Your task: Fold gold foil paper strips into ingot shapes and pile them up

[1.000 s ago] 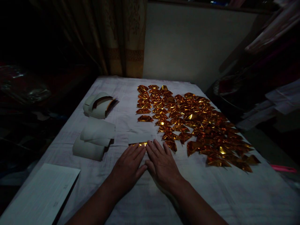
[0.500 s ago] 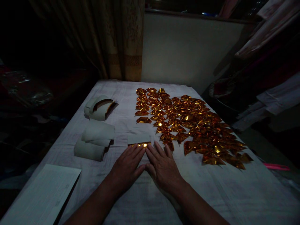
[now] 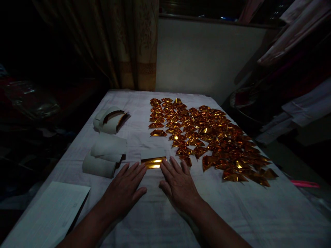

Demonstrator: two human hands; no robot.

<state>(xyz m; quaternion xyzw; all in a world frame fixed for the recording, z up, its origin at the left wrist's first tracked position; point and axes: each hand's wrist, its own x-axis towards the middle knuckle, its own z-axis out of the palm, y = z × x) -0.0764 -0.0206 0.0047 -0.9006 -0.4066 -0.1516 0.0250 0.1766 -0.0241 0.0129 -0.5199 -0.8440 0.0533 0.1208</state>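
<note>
A sheet of gold foil paper [image 3: 154, 163] lies in front of me, its near part folded over to show the shiny gold side and its pale back showing beyond. My left hand [image 3: 122, 187] rests flat at the left end of the gold fold, fingers spread. At the fold's right end lies my right hand [image 3: 179, 184], fingers stretched out and fingertips touching it. Many folded gold foil pieces [image 3: 207, 131], pointed at the ends, stand in rows to the right and beyond my hands.
On the left, curled pale sheets [image 3: 108, 146] lie in stacks, with more curved ones [image 3: 111, 120] behind. A flat pale stack or board [image 3: 51, 213] sits at the near left of the cloth-covered table [image 3: 160, 224]. A curtain [image 3: 137, 44] hangs beyond, and clothes hang at the right.
My left hand has slid left and a little toward me, away from the right hand, uncovering more of the gold fold. The right hand has barely moved.
</note>
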